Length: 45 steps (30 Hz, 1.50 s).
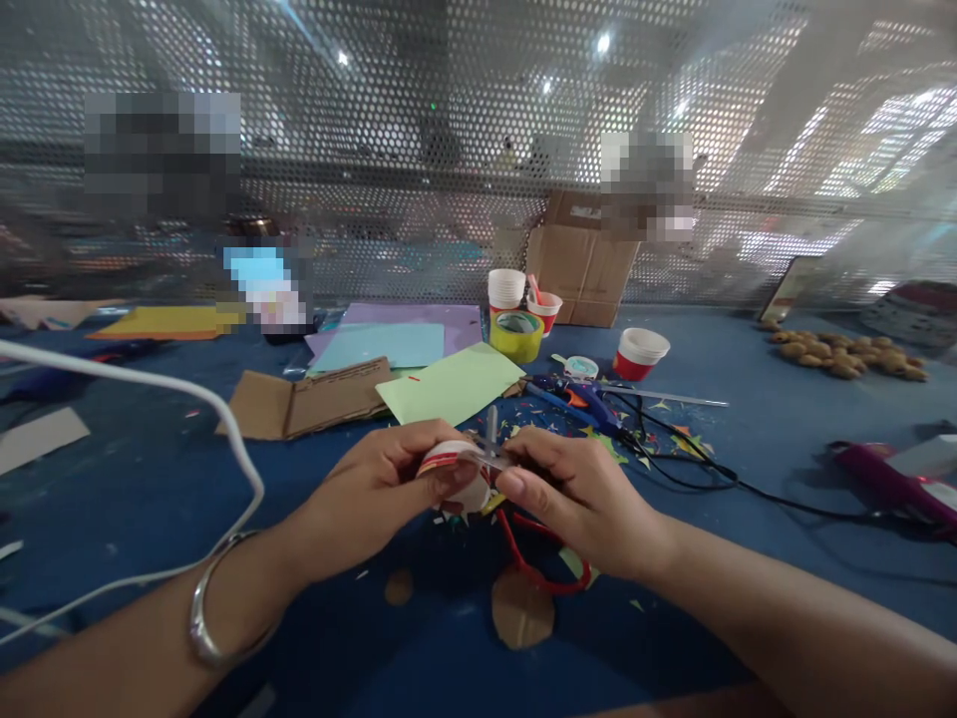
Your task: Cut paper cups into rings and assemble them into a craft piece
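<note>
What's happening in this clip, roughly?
A person is working at a blue table with both hands. The left hand holds a red-and-white paper piece, apparently from a cup, while the right hand appears to grip red-handled scissors near the blades, which stand open at the piece. A cardboard disc lies below the handles. Beyond the hands are a light green sheet and a roll of yellow tape.

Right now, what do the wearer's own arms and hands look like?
No sleeves or gloves show on either side. The left hand has a shiny, silver-coloured bangle round its wrist; the right hand has nothing visible on its wrist.
</note>
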Available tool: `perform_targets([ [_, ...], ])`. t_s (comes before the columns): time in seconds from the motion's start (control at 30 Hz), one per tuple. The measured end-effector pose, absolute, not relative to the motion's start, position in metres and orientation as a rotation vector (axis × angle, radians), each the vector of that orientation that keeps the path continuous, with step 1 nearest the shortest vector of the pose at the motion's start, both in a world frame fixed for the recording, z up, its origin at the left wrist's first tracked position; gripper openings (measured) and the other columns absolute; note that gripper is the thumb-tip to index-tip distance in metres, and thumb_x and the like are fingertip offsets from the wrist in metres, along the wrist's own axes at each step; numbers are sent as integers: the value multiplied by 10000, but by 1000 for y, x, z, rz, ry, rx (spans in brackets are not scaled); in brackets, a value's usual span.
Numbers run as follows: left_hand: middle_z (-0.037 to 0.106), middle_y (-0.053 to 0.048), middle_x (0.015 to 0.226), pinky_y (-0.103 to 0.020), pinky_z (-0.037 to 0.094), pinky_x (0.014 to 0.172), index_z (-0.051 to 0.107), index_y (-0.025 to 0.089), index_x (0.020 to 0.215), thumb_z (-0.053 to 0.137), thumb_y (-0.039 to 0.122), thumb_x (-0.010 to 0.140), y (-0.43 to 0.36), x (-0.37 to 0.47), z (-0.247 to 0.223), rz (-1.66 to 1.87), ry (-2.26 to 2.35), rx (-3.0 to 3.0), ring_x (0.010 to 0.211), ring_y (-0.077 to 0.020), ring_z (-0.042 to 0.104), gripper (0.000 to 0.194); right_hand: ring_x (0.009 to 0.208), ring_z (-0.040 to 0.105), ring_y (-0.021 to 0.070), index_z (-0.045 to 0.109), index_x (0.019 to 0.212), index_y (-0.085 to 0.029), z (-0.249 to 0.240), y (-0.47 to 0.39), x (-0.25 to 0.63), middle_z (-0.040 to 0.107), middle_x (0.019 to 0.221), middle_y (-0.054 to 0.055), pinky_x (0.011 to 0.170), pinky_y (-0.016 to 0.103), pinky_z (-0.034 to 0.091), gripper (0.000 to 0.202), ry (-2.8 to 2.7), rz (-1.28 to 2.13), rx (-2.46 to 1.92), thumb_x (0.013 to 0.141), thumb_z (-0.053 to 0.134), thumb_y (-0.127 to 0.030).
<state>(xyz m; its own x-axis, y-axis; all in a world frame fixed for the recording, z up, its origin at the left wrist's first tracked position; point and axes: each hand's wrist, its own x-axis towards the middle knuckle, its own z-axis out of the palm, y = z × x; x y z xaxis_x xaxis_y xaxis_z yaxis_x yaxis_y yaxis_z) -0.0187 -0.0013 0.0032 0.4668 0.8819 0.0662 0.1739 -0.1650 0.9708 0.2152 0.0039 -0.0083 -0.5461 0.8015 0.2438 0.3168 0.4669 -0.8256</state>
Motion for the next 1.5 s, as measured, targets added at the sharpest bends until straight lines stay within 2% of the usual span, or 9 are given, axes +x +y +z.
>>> perform_targets([
  [0.2,742,-8,842,-166,519,669,795,187,953,774,360,923,1,-19,-1,952,898,1541,764,-125,665,177,605,425,101,579,857,-187,-14,2,215,502,697,-42,569,238,315,330,-2162,838,-920,1030,604,-466],
  [0.37,749,-4,837,-183,516,690,790,200,952,740,355,943,-2,-22,-2,876,943,1695,758,-132,659,163,628,441,109,602,859,-177,-10,2,215,527,724,-26,573,243,328,337,-2164,870,-928,1016,616,-475],
  [0.53,784,-15,914,-212,519,735,798,223,1026,681,360,985,-4,-23,-3,814,990,1865,819,-157,695,185,601,399,94,605,838,-171,-8,1,215,484,687,-48,559,241,311,342,-2186,910,-886,1017,630,-462],
  [0.77,834,-18,934,-211,550,752,812,224,1027,707,242,951,-6,-24,-3,920,894,2012,827,-167,763,131,585,386,76,541,811,-186,-8,-3,216,476,698,-58,547,226,305,334,-2211,879,-794,1015,647,-427],
  [0.9,836,-9,919,-205,558,742,818,240,1060,687,196,952,-9,-26,-3,938,884,2087,785,-153,757,176,580,396,78,552,826,-187,-4,-6,218,476,691,-57,549,226,306,306,-2223,854,-736,1018,652,-404],
  [1.17,830,-15,848,-223,555,704,835,234,1030,716,221,928,-12,-24,1,923,929,2048,725,-165,740,157,557,378,73,558,777,-183,-2,-6,219,473,655,-59,531,230,290,340,-2225,811,-734,1001,684,-405],
  [1.5,824,-35,867,-235,536,703,844,221,1021,721,261,924,-12,-20,-2,925,927,1885,775,-179,727,162,558,349,71,505,718,-190,-1,-9,217,431,650,-61,531,228,289,386,-2167,871,-765,1030,628,-380],
])
